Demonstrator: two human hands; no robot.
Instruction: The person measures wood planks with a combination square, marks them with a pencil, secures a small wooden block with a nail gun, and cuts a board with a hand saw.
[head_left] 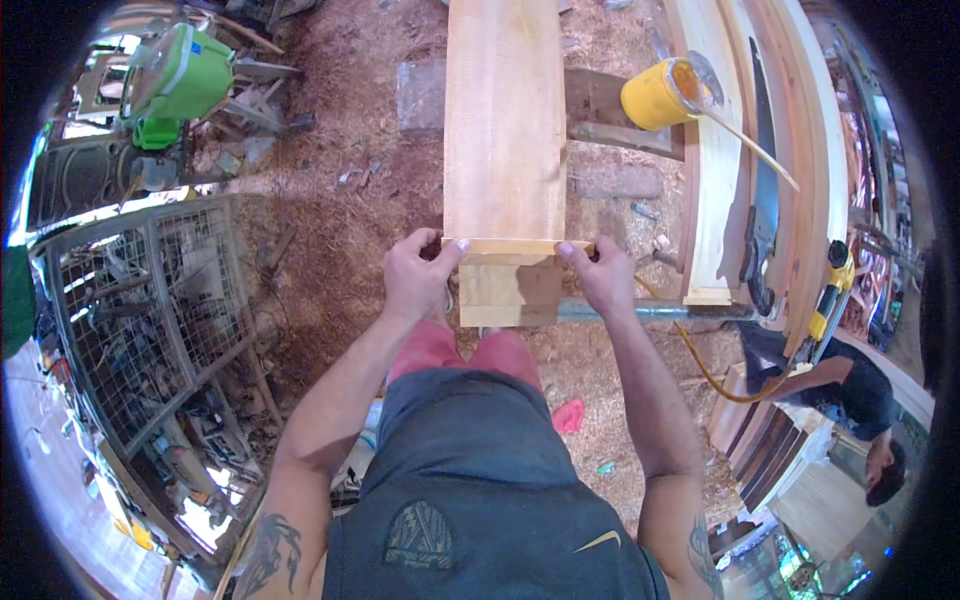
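A wide pale wooden board point(503, 130) stretches away from me, its near end in front of my legs. Across that end lies a thin wooden strip point(515, 247), pinched at both ends. My left hand point(412, 278) grips the strip's left end, thumb on top and fingers curled. At its right end, my right hand point(608, 278) holds it the same way. Just below the strip, a squarish wooden piece point(488, 285) shows, partly shaded. Whether the strip touches the board all along its length I cannot tell.
On the right, a yellow tub point(655, 98) with a stick stands by long planks point(712, 200) and a handsaw point(765, 190). A yellow-brown hose point(700, 365) hangs nearby. Another person point(865, 390) bends at lower right. Left are a wire-mesh frame point(160, 300) and green container point(185, 75).
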